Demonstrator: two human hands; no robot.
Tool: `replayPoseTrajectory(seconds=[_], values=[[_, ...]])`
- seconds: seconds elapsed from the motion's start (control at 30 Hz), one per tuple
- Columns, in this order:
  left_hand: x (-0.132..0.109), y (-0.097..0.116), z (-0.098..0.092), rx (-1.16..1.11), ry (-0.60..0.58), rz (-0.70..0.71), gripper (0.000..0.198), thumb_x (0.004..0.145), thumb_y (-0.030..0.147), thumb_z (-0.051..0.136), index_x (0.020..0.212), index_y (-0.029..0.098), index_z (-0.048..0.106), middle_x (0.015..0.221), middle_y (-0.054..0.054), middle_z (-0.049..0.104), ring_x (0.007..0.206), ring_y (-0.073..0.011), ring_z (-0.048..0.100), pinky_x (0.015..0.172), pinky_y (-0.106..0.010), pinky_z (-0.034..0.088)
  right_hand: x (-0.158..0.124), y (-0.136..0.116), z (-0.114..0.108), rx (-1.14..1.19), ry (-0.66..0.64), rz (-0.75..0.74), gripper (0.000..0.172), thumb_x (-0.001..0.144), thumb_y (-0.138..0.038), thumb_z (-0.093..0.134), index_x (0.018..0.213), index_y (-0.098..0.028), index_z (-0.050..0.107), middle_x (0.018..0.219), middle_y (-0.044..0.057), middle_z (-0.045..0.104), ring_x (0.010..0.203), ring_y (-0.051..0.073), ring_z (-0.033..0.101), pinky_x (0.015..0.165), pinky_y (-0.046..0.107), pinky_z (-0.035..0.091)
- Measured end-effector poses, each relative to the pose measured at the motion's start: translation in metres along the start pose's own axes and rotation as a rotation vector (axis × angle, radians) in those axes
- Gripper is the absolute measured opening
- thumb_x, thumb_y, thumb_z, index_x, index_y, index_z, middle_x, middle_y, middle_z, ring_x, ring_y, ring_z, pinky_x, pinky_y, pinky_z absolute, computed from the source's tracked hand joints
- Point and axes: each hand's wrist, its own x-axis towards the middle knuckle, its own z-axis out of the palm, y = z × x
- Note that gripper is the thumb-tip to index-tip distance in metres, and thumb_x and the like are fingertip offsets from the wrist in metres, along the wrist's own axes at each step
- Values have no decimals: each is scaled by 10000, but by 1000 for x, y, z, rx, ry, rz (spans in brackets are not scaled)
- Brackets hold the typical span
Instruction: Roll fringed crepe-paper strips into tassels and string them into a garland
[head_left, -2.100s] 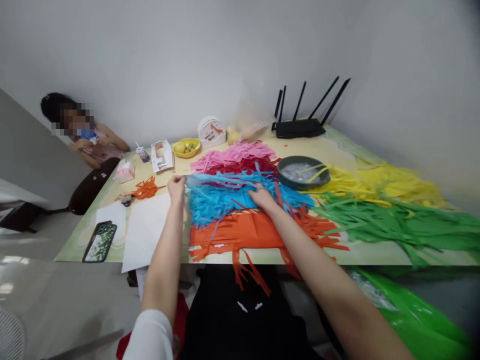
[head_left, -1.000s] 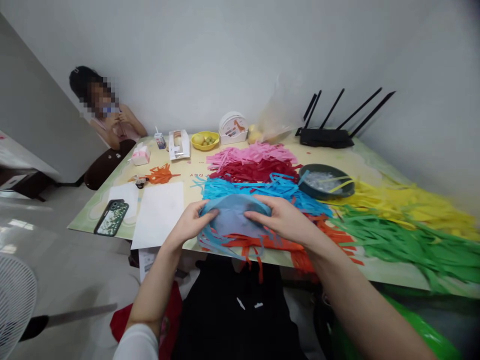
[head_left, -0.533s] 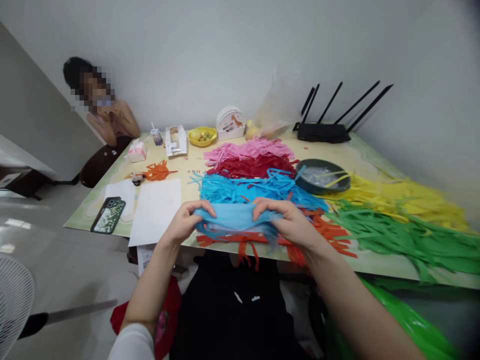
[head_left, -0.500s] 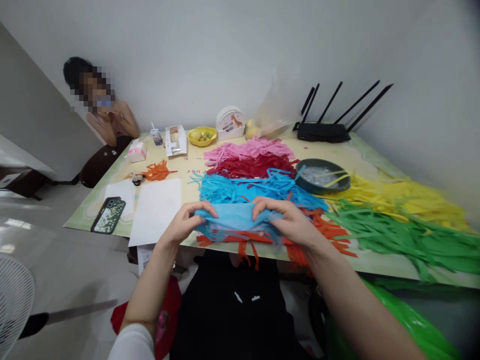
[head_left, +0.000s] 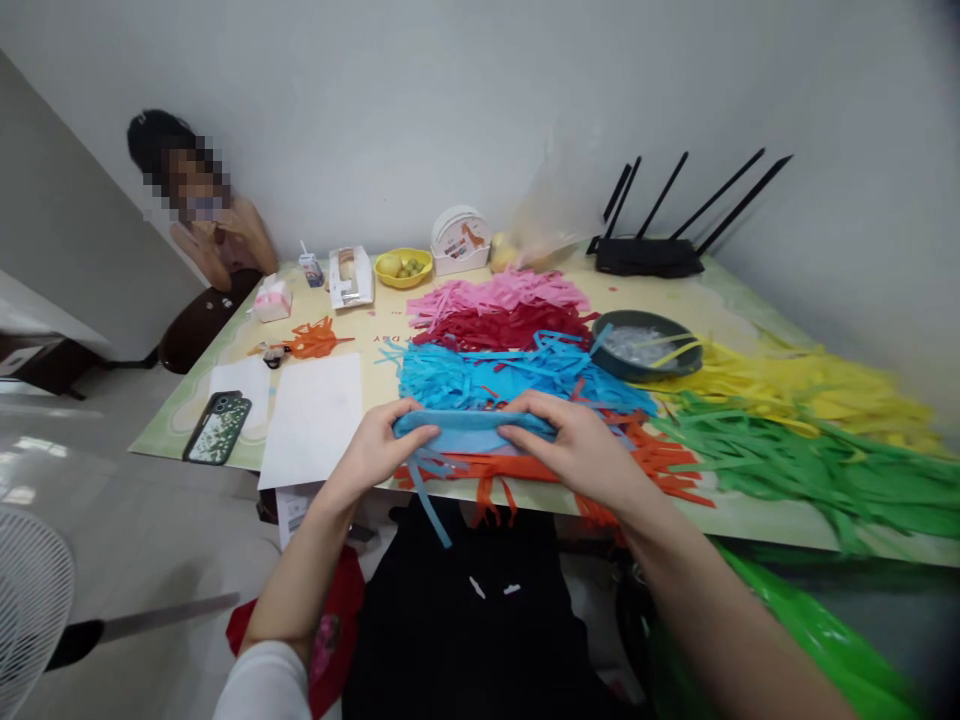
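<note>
Between my hands is a folded piece of blue tissue-like fringe (head_left: 461,430), held above the front edge of the table. My left hand (head_left: 379,440) pinches its left end, thumb on the near side. My right hand (head_left: 570,440) grips the right part in the same way. One thin blue strip dangles from the left end. Beneath it lies orange fringe (head_left: 517,466), some of it hanging over the table edge. Just behind my hands spreads a pile of blue fringe (head_left: 510,378), then dark red fringe (head_left: 510,328) and pink fringe (head_left: 517,290).
Green fringe (head_left: 817,470) and yellow fringe (head_left: 810,385) cover the right side, near a dark bowl (head_left: 646,372). A router (head_left: 649,257) stands at the back. White paper (head_left: 311,420) and a phone (head_left: 217,428) lie left. A person (head_left: 232,240) sits at the far left.
The blue fringe has gone from loose and blurred to a flatter, neater fold. A strip now hangs down from its left end. Both hands remain at nearly the same place.
</note>
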Motion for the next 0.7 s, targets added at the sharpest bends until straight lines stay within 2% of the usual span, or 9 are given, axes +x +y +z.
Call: replayPoseTrajectory(seconds=[0.07, 0.17, 0.23, 0.33, 0.43, 0.57, 0.63, 0.7], values=[[-1, 0, 1, -153, -47, -35, 254, 820, 420, 648, 790, 178, 579, 669, 12, 647, 629, -153, 628, 607, -245, 494, -2, 1, 1, 103, -7, 62, 174, 847, -372, 612, 864, -201, 643, 753, 28, 697, 638, 183, 648, 611, 292, 517], [-4, -1, 4, -429, -98, -93, 292, 823, 425, 646, 967, 184, 567, 593, 27, 644, 491, -148, 620, 508, -249, 501, -5, 1, 4, 354, -6, 129, 212, 844, -382, 632, 942, -195, 638, 643, -9, 649, 498, 145, 605, 506, 261, 502], [-6, -3, 5, -544, -87, -113, 328, 803, 391, 668, 1033, 173, 584, 560, 32, 631, 450, -139, 606, 474, -236, 489, -8, 1, 7, 450, 16, 115, 193, 835, -347, 646, 948, -192, 670, 701, 4, 669, 489, 122, 591, 484, 242, 486], [-7, -7, 5, -634, -77, -132, 233, 761, 342, 679, 894, 155, 640, 530, 16, 614, 444, -126, 589, 453, -217, 457, -10, 1, 10, 505, 39, 79, 142, 831, -314, 649, 861, -190, 713, 795, 28, 685, 505, 98, 570, 469, 223, 452], [-9, -10, 3, -644, -74, -117, 169, 741, 317, 672, 748, 151, 640, 538, 0, 612, 459, -116, 573, 470, -219, 447, -11, 2, 10, 528, 29, 40, 162, 844, -325, 635, 803, -189, 712, 788, 31, 667, 565, 115, 592, 533, 243, 478], [-13, -10, 1, -548, -91, -19, 221, 782, 362, 667, 757, 143, 641, 620, -17, 635, 540, -129, 604, 553, -246, 485, -11, 0, 8, 388, 33, -87, 203, 870, -362, 605, 810, -202, 715, 820, 51, 691, 798, 190, 650, 786, 323, 511], [-15, -8, 2, -425, -59, 27, 239, 807, 374, 670, 745, 150, 612, 620, -4, 624, 555, -122, 602, 585, -243, 491, -12, -2, 8, 311, 59, -100, 201, 868, -356, 611, 757, -204, 679, 792, 50, 689, 803, 199, 646, 799, 328, 504], [-17, -5, 5, -279, 15, 48, 205, 823, 359, 673, 820, 166, 604, 624, 19, 617, 562, -111, 598, 606, -230, 489, -14, -6, 9, 221, 101, -54, 146, 857, -332, 627, 785, -208, 654, 811, 45, 694, 786, 195, 649, 771, 317, 506]])
